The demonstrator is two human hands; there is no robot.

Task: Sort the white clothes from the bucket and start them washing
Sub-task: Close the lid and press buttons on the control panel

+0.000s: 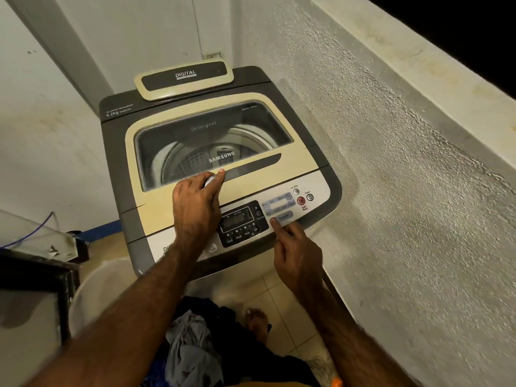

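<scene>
The left hand [195,205] is laid knuckles-up on the cream plastic lid [156,208] of the grey-and-cream top-loading washing machine [111,141], forearm stretched from near left. Its fingers are curled round a small pale object [209,181], not identifiable, w/ one fingertip [222,171] reaching the dark handle recess [251,163]. The right hand [296,255] is held nearer and to the right; its index fingertip [273,220] is pressed straight onto the pale-blue "Program" button [284,216], the other fingers folded in, nothing gripped.

The lid is shut. "Detergent", "Safety Glass" and "SAMSUNG" are read on its tinted glass window [195,135], through which a steel drum is seen; contents can't be made out. "DIGITAL" is printed on the raised rear panel [184,79], "6.2kg" on the far-left corner. A dark display [237,219] sits over "Soak", "Wash", "Rinse", "Spin"; a red "Start/Pause" button [300,201] and a "Power" button [310,197] are placed to its right.

A heap of dark and grey-blue clothes [190,347] is seen at the near edge, just beside a bare foot [257,319] on the beige floor tiles [279,297]. A pale round bucket [95,291] stands nr the machine's left side; no whites can be picked out. A rough plastered wall [391,191] runs along the right, w/ darkness beyond its top. A clear plastic container [33,230] and a black frame [42,272] are at left.
</scene>
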